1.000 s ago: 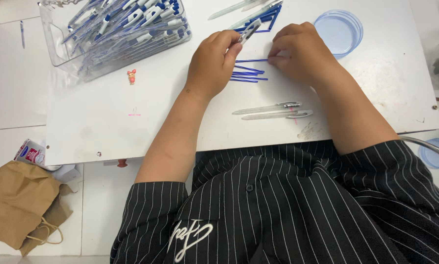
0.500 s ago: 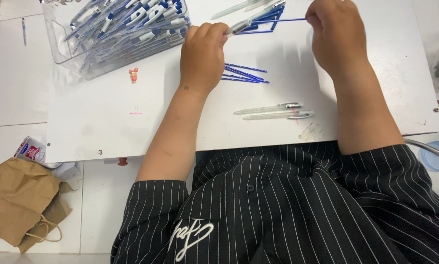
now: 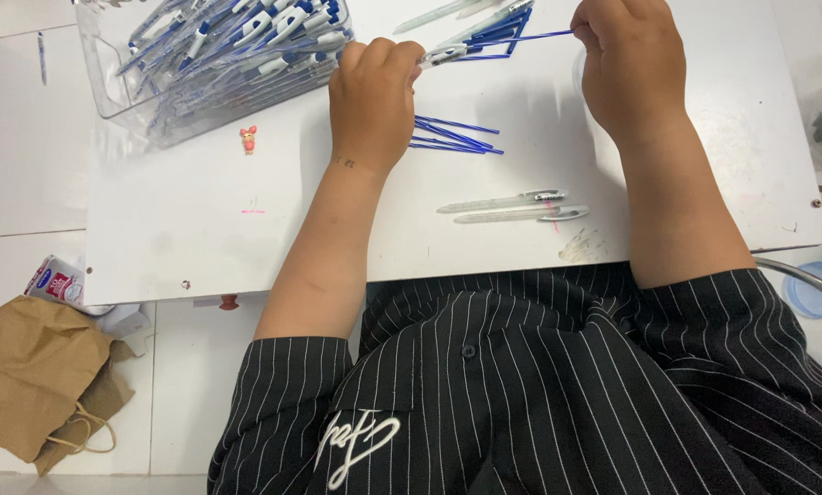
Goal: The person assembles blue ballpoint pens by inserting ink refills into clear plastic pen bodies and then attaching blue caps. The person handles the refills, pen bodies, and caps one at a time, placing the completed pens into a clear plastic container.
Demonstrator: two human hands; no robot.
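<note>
My left hand [image 3: 372, 101] grips a clear pen barrel [image 3: 443, 53] by its end above the white table [image 3: 200, 238]. My right hand [image 3: 626, 64] pinches a thin blue refill [image 3: 530, 38] whose tip points at the barrel's open end. A small bunch of loose blue refills [image 3: 457, 136] lies on the table just right of my left hand. Two clear pens [image 3: 512, 206] lie side by side nearer the front edge, between my forearms.
A clear plastic bin [image 3: 127, 101] full of blue-and-white pens stands at the back left. More pen parts [image 3: 484, 27] lie at the back. A tiny red figure [image 3: 247, 139] sits by the bin. On the floor, a brown paper bag [image 3: 35, 376] and a blue lid [image 3: 810, 289].
Both hands rose from the refill pile toward the back of the table. The right hand drew apart to the right with a refill, the left now holds a barrel.
</note>
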